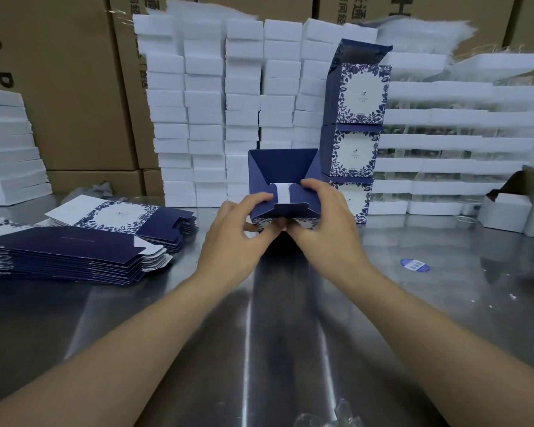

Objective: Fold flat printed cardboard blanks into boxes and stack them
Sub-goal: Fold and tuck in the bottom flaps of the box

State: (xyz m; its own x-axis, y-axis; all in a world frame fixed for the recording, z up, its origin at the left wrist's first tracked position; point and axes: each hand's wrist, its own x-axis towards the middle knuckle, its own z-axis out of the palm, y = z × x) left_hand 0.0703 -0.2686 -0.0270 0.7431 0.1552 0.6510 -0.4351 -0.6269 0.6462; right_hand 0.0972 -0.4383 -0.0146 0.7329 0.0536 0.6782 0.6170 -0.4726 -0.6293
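Two bare forearms reach forward over a steel counter (pixel 290 334), with a broad stretch of shiny metal showing between and beside them. A scrap of clear plastic (pixel 336 414) lies at the near edge.

At the counter's middle both hands hold a half-formed navy box (pixel 282 180). The left hand (pixel 228 241) has a closed grip: thumb pressed on a top flap, fingers curled beneath. The right hand (pixel 327 223) grips the same way on the other side, its thumb on the opposite flap. The box's far flaps stand open and splayed; a rounded tab points toward the viewer. Whether the box touches the counter cannot be told.

To the left, well apart from the hands, lie flat blanks (pixel 74 254) in two fanned piles. To the right, a blue sticker (pixel 414 265) lies on the metal.

Just behind the right hand stand stacked boxes (pixel 358 118), blue floral print facing forward, the top one's lid flap raised. Behind these, white foam blocks (pixel 216 118) are piled in columns, and brown cartons (pixel 74 87) close off the back.
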